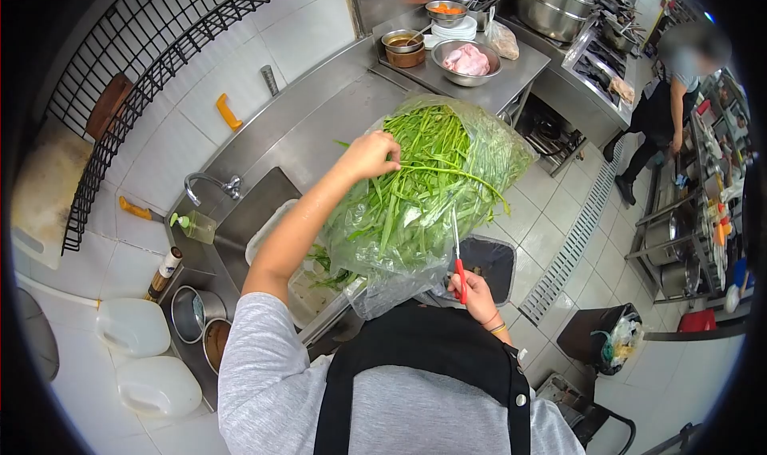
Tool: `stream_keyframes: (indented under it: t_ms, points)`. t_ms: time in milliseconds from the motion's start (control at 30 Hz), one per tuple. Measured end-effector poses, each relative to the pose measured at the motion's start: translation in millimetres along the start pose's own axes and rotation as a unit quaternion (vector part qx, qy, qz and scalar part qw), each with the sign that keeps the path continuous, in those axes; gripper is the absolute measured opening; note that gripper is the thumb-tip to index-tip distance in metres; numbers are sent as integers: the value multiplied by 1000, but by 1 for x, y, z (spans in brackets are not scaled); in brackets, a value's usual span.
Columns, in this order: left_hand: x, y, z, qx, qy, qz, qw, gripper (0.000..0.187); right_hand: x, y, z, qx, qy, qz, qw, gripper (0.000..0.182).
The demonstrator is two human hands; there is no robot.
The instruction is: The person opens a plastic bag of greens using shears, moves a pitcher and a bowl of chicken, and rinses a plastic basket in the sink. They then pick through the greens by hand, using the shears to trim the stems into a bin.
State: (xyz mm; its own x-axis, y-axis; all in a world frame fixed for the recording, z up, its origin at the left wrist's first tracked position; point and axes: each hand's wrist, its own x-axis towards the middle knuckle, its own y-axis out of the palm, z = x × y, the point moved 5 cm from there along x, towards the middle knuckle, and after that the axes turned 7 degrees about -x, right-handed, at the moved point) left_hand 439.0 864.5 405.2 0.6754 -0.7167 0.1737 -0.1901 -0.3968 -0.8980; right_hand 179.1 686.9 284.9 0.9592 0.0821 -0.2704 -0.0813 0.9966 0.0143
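A large clear plastic bag (507, 151) full of long leafy green stems (431, 139) lies open in front of me, over the edge of the steel counter. My left hand (373, 154) is closed on some green stems at the bag's left side. One long stem stretches to the right from near its fingers. In my right hand (477, 295), below the bag, are red-handled scissors (459, 267), their narrow blade pointing up toward the greens. Under my left forearm, a pale tub (307, 299) holds a few loose greens.
Left are a sink (268, 191), a faucet (212, 185) and a soap bottle (194, 226). A metal bowl of raw meat (466, 59) sits on the back counter. A dark bin (502, 267) stands beneath the bag. Another person (667, 95) stands at right near shelves.
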Motion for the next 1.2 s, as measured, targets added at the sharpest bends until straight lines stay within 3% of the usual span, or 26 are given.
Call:
stream_keyframes:
  t_ms: [67, 133, 300, 467, 533, 833, 1067, 1200]
  points:
    - [-5, 11, -4, 44, 28, 0, 999, 15, 4, 7, 2, 46, 15, 27, 998, 26]
    - [-7, 15, -1, 83, 18, -69, 994, 16, 8, 12, 5, 55, 22, 32, 998, 27]
    - [-5, 11, -26, -81, 48, -94, 991, 15, 16, 16, 10, 63, 21, 43, 997, 29]
    - [2, 7, -92, -143, 118, -105, 977, 14, 4, 11, 26, 125, -35, 22, 991, 32]
    - [3, 13, -115, -104, 146, -124, 976, 13, -6, 8, 33, 139, -44, 24, 989, 37]
    - [2, 85, -174, -116, 247, -47, 961, 11, -32, -12, 10, 266, -10, -68, 962, 51]
    - [-10, 173, -201, -143, 235, -5, 961, 10, -57, -30, -44, 321, 69, -132, 935, 51]
    - [-12, 186, -199, -166, 150, 46, 974, 9, -68, -44, -77, 245, 110, -203, 941, 46]
